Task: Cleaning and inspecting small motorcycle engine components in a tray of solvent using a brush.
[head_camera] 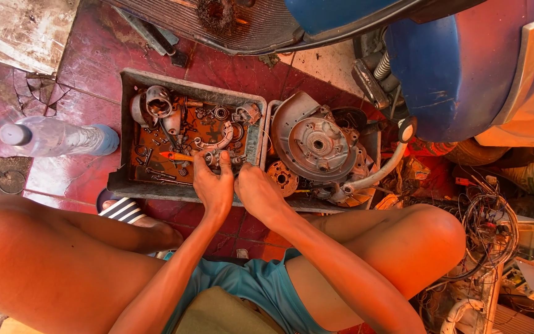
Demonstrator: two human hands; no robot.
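Here, a seated person's bare knees frame the lower picture. At centre, the left hand (213, 185) and right hand (256, 188) meet, both grips pinching a small metal part (227, 162) over the grey parts tray (128, 179). Beyond lies a round engine cover (315, 143). A slip could lose the part among the loose bolts.

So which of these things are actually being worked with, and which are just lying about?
In use:
- left hand and right hand, both at the near edge of the grey parts tray
- small metal parts by the fingertips; whether either hand grips one cannot be told

Lying about:
- plastic water bottle
- round engine cover in the second tray
- blue scooter body
- tangled wires
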